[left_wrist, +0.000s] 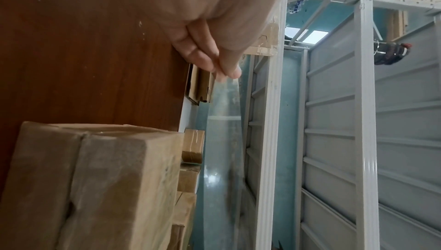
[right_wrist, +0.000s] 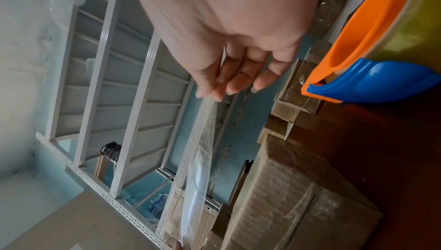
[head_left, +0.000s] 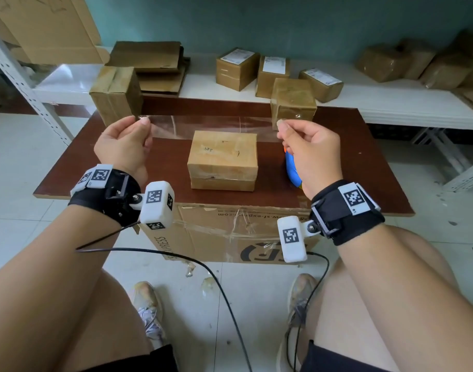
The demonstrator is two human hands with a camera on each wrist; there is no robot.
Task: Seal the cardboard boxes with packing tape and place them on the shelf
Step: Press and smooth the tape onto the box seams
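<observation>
A small cardboard box (head_left: 222,159) sits in the middle of the brown table (head_left: 74,162). Above it a clear strip of packing tape (head_left: 211,127) stretches level between my hands. My left hand (head_left: 142,122) pinches its left end, and my right hand (head_left: 282,127) pinches the right end. The tape strip (left_wrist: 225,103) runs away from my left fingertips (left_wrist: 229,71) in the left wrist view, and the same strip (right_wrist: 198,150) hangs from my right fingers (right_wrist: 214,88). A blue and orange tape dispenser (head_left: 293,170) stands on the table under my right hand; the dispenser (right_wrist: 362,61) shows close in the right wrist view.
Two more boxes stand at the table's back corners, left (head_left: 117,95) and right (head_left: 293,103). The white shelf (head_left: 391,100) behind holds several labelled boxes (head_left: 236,68) and flattened cardboard (head_left: 154,65). A large SF Express carton (head_left: 230,232) sits under the table front. Cables trail by my knees.
</observation>
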